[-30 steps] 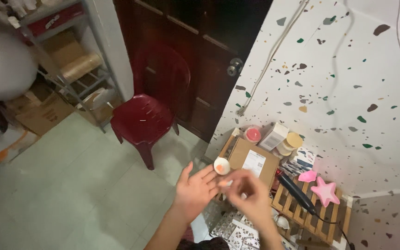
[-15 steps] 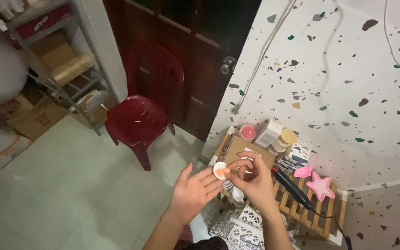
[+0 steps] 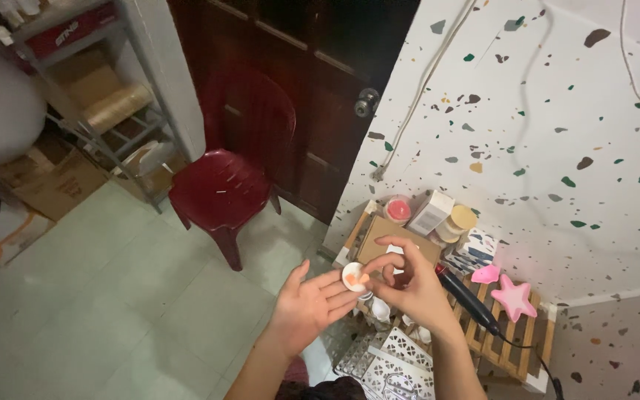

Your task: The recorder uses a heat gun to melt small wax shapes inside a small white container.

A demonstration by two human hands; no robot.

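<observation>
White with an orange dab inside, the small cup [image 3: 354,277] sits pinched between my right hand's [image 3: 407,289] thumb and fingers, held just above the fingertips of my left hand [image 3: 307,305]. That left hand lies flat, palm up, fingers spread a little, touching or nearly touching the cup's underside; I cannot tell which. Beyond my hands a wooden rack [image 3: 509,348] holds a black tool [image 3: 468,300], a pink star [image 3: 514,297] and boxes. Further left, a red chair [image 3: 224,185] stands on the tile floor [image 3: 98,296] before a dark door [image 3: 320,96].
</observation>
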